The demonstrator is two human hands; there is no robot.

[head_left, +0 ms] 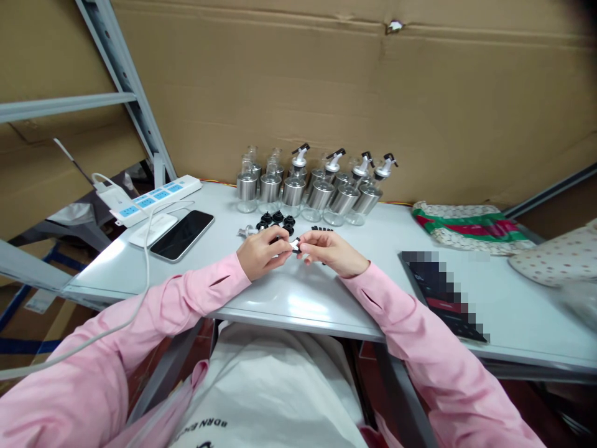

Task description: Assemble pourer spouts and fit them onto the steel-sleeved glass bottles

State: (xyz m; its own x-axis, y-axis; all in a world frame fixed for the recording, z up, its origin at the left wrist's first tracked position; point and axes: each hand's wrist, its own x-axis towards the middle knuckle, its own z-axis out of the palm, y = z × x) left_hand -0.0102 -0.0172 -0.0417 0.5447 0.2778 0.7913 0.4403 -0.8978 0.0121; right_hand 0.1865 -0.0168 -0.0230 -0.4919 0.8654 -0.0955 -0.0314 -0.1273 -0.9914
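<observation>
My left hand [265,254] is closed, its fingers pinching a small white and black pour spout [295,245] just above the table. From the other side, the fingertips of my right hand [333,250] pinch the black part of that spout. Beyond my left hand lie several black ribbed stoppers [278,218] and some greyish-white spout parts [249,231], partly covered by the hand. Small black pieces [321,228] lie in a row behind my right hand. Farther back stand several glass bottles with steel sleeves [293,191]; some carry white spouts with black levers [362,164].
At the left of the table [261,298] are a power strip [161,198], a white box [152,230], a phone [183,235] and a white cable [148,261]. To the right lie a dark flat item [433,292], partly pixelated, and a patterned bag [471,229]. Cardboard [280,81] stands behind.
</observation>
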